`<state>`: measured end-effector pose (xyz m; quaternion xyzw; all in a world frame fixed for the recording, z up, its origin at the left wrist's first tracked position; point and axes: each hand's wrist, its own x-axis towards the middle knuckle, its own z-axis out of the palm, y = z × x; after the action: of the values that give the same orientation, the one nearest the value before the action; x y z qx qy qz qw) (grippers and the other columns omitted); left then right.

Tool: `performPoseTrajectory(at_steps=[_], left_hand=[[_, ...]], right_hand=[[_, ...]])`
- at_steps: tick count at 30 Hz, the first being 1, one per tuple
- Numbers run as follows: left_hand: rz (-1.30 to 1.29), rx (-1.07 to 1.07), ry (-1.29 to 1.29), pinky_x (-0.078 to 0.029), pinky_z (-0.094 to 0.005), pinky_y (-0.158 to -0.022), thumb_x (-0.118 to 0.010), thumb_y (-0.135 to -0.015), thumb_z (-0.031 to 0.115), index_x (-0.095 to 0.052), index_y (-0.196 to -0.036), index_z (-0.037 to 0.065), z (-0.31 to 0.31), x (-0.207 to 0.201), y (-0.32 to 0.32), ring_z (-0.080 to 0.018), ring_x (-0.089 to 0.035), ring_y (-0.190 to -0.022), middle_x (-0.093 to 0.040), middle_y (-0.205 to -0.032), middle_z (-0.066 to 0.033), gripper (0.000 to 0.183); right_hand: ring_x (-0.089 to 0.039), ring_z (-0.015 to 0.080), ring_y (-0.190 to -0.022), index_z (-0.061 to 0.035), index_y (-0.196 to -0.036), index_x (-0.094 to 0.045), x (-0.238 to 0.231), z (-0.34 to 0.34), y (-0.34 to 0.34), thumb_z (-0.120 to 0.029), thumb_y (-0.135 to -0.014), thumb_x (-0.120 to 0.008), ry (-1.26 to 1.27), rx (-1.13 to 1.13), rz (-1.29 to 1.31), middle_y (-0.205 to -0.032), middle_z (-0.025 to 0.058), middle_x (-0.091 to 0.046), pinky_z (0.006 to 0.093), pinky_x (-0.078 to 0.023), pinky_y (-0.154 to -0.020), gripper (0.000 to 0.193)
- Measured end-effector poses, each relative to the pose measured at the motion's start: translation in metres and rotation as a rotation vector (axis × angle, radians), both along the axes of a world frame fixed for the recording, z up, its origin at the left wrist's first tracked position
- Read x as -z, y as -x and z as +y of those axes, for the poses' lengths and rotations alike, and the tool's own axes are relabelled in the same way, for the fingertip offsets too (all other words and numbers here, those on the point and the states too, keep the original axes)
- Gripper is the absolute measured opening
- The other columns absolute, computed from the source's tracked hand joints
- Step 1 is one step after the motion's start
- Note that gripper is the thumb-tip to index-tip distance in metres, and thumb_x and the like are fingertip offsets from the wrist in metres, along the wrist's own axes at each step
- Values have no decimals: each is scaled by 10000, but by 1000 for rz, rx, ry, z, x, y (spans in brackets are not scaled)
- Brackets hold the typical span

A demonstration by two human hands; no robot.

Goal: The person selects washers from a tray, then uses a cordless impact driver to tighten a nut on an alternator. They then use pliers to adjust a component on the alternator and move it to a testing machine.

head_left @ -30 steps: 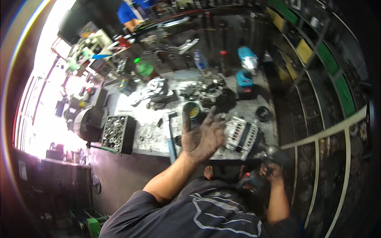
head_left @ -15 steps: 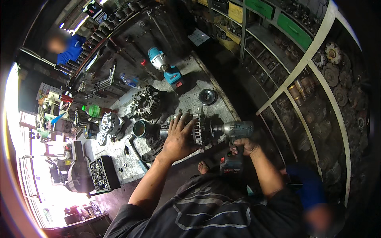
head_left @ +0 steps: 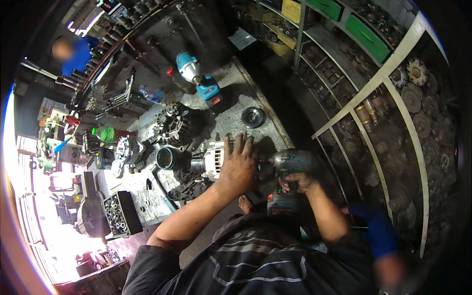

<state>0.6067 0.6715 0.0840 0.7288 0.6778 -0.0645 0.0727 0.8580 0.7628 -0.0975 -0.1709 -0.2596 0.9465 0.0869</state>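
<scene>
Near the bench's front edge lies an alternator (head_left: 213, 164) with a pale slotted housing. My left hand (head_left: 238, 171) is laid over its right part, fingers curved around the body and hiding that end. In my right hand (head_left: 301, 182) is the handle of a cordless impact wrench (head_left: 291, 161), a finger near its trigger. The wrench lies level, its nose pointing left at the alternator's right end. Whether the nose engages the shaft there is hard to see. Behind the alternator a dark round pulley (head_left: 253, 117) lies flat on the bench.
A second impact wrench (head_left: 206, 87), teal, lies farther back. Two more alternator parts (head_left: 172, 123), a metal ring (head_left: 166, 158), dark cloth (head_left: 183, 189) and a green bottle (head_left: 104, 133) are at left. A box of small parts (head_left: 119, 214) stands left; shelving (head_left: 366, 98) rises right. Other people are nearby.
My left hand has slid right along the alternator, uncovering the pale left part of its housing. My right hand still holds the wrench. The whole view has shifted slightly.
</scene>
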Motion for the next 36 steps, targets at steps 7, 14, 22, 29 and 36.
performPoseTrajectory(at_steps=[7,14,22,29,36], left_hand=[[-32,-106,-116,-306,-632,-1234,-763,-856,355,-765,-1305,138,17,17,-12,-446,-419,-1479,-540,-1539,-185,499],[4,-82,-140,-342,-619,-1209,-793,-817,290,-759,-1300,181,17,23,-12,-430,-469,-1428,-586,-1481,-157,496],[4,-62,-129,-371,-625,-1174,-794,-828,283,-741,-1324,203,17,24,-8,-442,-484,-1419,-605,-1456,-156,506],[20,-78,-128,-371,-615,-1179,-805,-825,288,-734,-1341,197,18,23,-11,-439,-473,-1435,-584,-1488,-156,528],[-14,-90,-111,-366,-617,-1182,-811,-820,291,-727,-1350,168,18,21,-11,-436,-459,-1440,-577,-1485,-178,550]], right_hand=[[-635,179,-591,-22,-1124,-671,0,5,0,-132,-910,-768,-29,-19,-6,-754,72,-665,359,-557,-608,260],[-611,181,-580,3,-1131,-672,-21,13,-2,-89,-881,-788,-59,-22,-30,-736,85,-635,370,-564,-575,291],[-615,181,-593,-13,-1169,-664,-35,15,0,-88,-888,-799,-128,5,-10,-770,86,-633,365,-565,-571,321],[-652,168,-667,-30,-1248,-648,-20,15,1,-84,-849,-831,-38,-12,-24,-875,71,-673,339,-591,-579,442],[-629,155,-565,-18,-1254,-633,-11,15,1,-100,-840,-845,-107,18,17,-834,73,-677,313,-579,-503,471]])
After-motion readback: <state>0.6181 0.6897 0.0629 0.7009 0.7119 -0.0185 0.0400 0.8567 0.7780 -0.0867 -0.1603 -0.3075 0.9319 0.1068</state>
